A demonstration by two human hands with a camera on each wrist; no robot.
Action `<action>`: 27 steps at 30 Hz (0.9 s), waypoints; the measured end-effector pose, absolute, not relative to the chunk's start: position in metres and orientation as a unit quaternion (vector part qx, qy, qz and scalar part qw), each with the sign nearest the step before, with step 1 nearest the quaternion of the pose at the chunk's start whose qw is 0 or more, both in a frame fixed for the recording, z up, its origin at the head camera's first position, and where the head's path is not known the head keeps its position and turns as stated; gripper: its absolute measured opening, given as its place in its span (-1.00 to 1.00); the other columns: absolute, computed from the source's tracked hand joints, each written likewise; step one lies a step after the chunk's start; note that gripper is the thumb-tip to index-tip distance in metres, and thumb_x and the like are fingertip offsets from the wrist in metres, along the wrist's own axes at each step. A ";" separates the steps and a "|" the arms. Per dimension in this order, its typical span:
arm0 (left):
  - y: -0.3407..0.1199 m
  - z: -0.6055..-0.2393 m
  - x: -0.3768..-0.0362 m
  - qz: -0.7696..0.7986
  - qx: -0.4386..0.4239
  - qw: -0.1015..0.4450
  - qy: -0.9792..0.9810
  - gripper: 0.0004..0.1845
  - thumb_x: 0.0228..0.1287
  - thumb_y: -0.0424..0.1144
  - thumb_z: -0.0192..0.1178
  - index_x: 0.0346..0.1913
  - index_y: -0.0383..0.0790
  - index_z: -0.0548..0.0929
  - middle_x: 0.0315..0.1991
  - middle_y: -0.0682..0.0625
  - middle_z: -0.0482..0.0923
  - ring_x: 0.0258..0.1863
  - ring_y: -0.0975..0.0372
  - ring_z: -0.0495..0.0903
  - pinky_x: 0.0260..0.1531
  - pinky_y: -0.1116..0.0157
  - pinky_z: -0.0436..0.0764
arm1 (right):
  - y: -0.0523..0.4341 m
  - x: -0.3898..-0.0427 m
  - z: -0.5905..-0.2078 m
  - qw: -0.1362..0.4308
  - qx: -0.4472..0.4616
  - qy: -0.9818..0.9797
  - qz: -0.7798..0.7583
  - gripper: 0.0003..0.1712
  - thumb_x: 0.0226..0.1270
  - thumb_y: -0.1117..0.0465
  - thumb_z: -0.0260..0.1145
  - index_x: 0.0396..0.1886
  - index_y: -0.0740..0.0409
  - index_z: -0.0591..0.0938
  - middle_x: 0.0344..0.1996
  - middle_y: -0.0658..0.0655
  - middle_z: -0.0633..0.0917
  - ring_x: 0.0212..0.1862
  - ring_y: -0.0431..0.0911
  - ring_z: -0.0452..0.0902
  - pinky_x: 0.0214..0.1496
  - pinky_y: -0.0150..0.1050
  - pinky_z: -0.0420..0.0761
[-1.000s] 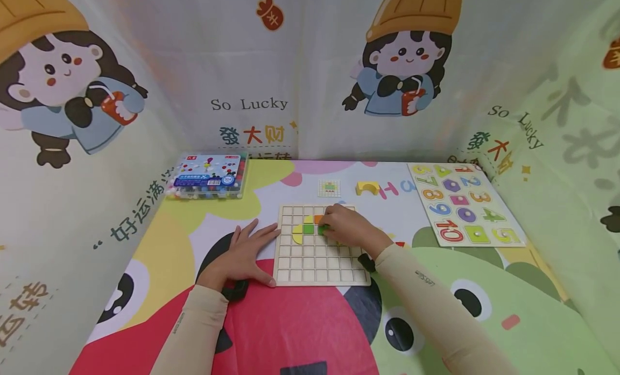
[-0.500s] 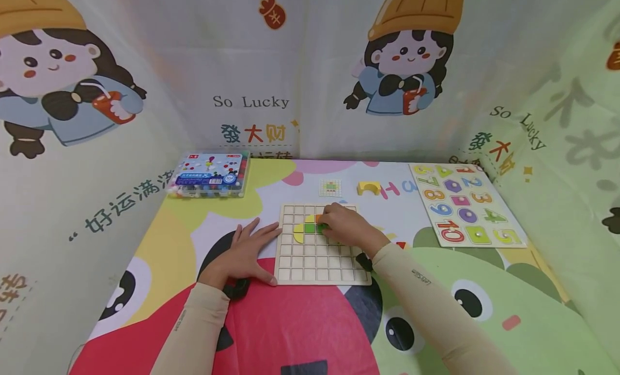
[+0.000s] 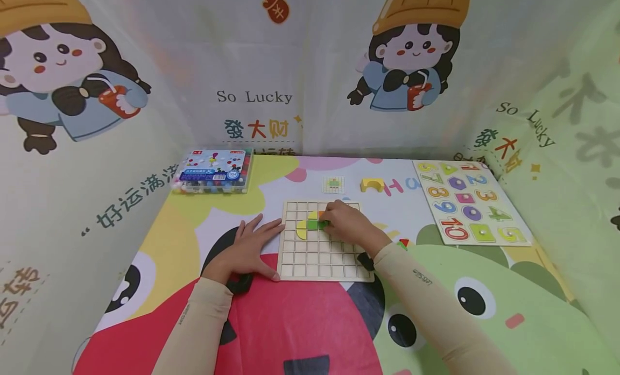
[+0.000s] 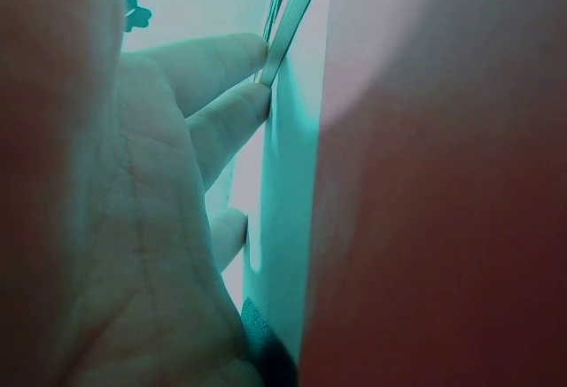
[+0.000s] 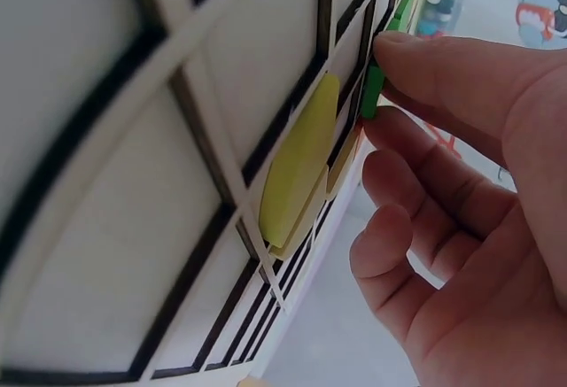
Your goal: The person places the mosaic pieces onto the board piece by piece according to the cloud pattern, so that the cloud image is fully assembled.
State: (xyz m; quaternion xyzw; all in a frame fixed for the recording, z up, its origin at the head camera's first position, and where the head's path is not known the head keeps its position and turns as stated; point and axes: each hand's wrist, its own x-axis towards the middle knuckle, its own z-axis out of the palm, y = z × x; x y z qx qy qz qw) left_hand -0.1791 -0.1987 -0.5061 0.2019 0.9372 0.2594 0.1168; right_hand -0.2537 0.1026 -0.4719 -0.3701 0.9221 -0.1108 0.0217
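Pinching a small green piece (image 5: 372, 95) between your fingertips (image 5: 416, 55), your right hand (image 3: 350, 224) holds it at a cell in the upper middle of the wooden grid board (image 3: 310, 262); whether it already sits fully in the cell, I cannot tell. The other fingers of this hand are curled loosely below it. Just beside the green piece you can see a green square (image 3: 312, 224), an orange piece (image 3: 321, 214) and yellow rounded pieces (image 3: 300, 230), so only a small group of cells is filled. In my judgement the picture on the board is at an early stage, because most cells are still bare wood.

Your left hand (image 3: 247, 248) lies flat on the table with straight, spread fingers, and its fingertips (image 4: 235, 108) touch the left edge of the board, gripping nothing.

Behind the board, toward the far edge of the table (image 3: 160, 256), a little pattern card (image 3: 333, 184) lies with a yellow arch block (image 3: 372, 185) near it. A plastic box of beads (image 3: 215, 170) stands at the far left corner, and a number puzzle board (image 3: 472, 202) lies along the right edge.
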 end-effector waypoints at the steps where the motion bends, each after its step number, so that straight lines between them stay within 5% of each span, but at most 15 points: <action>1: -0.199 -0.506 -0.179 0.259 0.202 0.116 0.937 0.35 -0.25 0.34 0.65 0.69 0.11 0.22 0.73 0.07 0.06 0.74 -0.16 -0.29 0.58 -0.40 -0.42 | 0.103 -0.254 -0.472 0.023 -0.367 0.923 -0.112 -0.76 0.44 0.25 0.45 0.05 0.08 0.84 -0.04 0.13 0.72 0.05 0.00 0.58 0.09 -0.12 0.70; 27: -0.198 -0.508 -0.176 0.261 0.199 0.113 0.938 0.34 -0.26 0.32 0.65 0.68 0.11 0.23 0.72 0.08 0.08 0.74 -0.13 -0.26 0.60 -0.39 -0.37 | 0.115 -0.240 -0.467 0.086 -0.337 0.920 -0.183 -0.67 0.46 0.23 0.44 0.16 0.15 0.77 0.06 0.10 0.78 0.13 -0.02 0.62 0.28 -0.06 0.65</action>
